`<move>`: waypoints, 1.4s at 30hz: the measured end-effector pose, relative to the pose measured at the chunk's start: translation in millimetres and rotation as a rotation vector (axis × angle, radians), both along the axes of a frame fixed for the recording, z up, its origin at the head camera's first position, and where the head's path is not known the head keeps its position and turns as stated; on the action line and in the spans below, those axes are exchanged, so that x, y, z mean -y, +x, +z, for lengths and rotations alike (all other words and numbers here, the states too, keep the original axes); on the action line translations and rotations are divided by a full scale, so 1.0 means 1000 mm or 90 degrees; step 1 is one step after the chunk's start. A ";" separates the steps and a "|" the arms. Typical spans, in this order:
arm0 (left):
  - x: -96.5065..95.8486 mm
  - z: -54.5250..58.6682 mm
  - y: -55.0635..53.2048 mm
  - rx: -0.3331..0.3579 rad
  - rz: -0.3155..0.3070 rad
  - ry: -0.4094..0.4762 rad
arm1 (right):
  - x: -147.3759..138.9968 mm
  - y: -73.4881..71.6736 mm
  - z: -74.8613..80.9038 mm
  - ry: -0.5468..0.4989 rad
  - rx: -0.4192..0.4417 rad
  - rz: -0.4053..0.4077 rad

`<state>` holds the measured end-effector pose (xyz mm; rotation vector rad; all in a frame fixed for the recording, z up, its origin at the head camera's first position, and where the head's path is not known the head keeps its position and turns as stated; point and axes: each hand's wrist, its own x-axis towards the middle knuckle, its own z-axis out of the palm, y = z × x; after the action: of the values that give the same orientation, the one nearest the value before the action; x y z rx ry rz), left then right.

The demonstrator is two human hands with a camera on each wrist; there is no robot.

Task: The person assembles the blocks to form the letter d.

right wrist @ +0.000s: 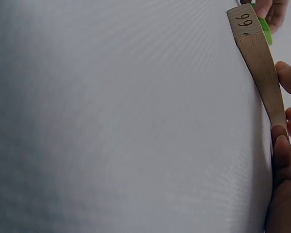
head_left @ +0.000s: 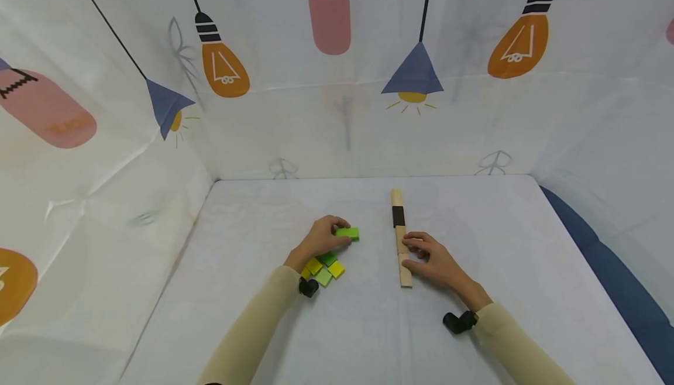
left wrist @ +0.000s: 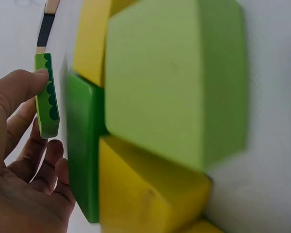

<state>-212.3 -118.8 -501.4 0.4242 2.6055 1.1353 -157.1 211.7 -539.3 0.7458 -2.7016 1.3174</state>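
Green block [head_left: 348, 233] pinched, left hand [head_left: 327, 237] | right hand [head_left: 436, 261] curved, touching wooden row [head_left: 401, 240]

Looked like a makeshift indoor booth, hung on three sides with pale sheets [head_left: 295, 133] printed with lamps [head_left: 413, 72] and light bulbs [head_left: 226, 69], around a white-topped table [head_left: 358, 338].

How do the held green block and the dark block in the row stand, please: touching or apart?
Apart: the head view shows white tabletop between the held green block and the dark block.
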 end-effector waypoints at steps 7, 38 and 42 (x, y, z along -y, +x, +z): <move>-0.022 0.006 -0.006 -0.019 -0.030 0.015 | -0.001 0.001 0.003 -0.006 -0.017 0.000; -0.080 0.002 -0.019 -0.044 -0.042 -0.011 | 0.001 0.001 0.005 0.032 0.022 -0.010; -0.085 -0.001 -0.021 -0.057 -0.050 -0.024 | 0.000 0.000 0.004 0.025 0.012 0.000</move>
<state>-233.5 -33.9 -502.8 0.5773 2.6561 1.0630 -156.6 211.3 -535.7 0.7404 -2.7504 1.2815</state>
